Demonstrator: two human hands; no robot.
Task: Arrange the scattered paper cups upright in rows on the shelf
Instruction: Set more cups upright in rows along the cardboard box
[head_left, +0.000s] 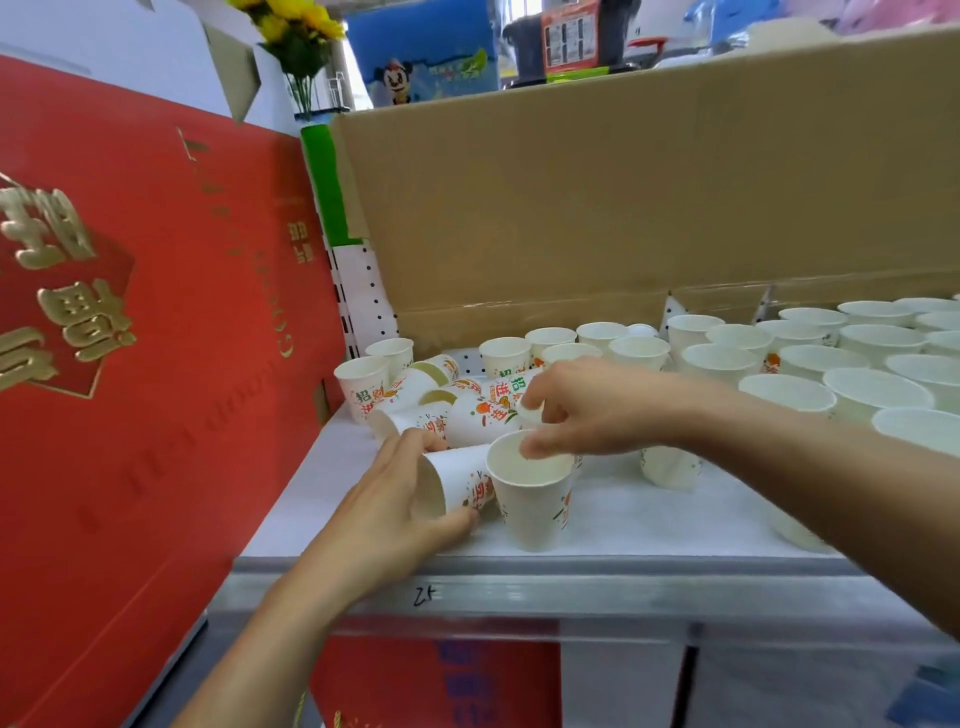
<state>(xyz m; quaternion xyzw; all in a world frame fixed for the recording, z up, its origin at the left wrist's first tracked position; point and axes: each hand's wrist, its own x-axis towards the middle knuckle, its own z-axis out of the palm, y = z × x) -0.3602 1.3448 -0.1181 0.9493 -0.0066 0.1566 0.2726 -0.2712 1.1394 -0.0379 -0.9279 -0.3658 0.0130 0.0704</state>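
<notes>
White paper cups with orange and green print crowd a white shelf (649, 525). My left hand (400, 499) grips a cup lying on its side (462, 480), mouth toward the hand. My right hand (576, 410) pinches the rim of an upright cup (532, 499) near the shelf's front edge. Behind them, several cups lie tipped over in a heap (457, 402). Rows of upright cups (810, 364) fill the shelf's right side and back.
A tall red gift box (140, 338) stands against the shelf's left end. A brown cardboard sheet (623, 197) lines the back. The shelf's metal front rail (519, 587) runs below my hands. More red packaging (436, 680) sits on the level underneath.
</notes>
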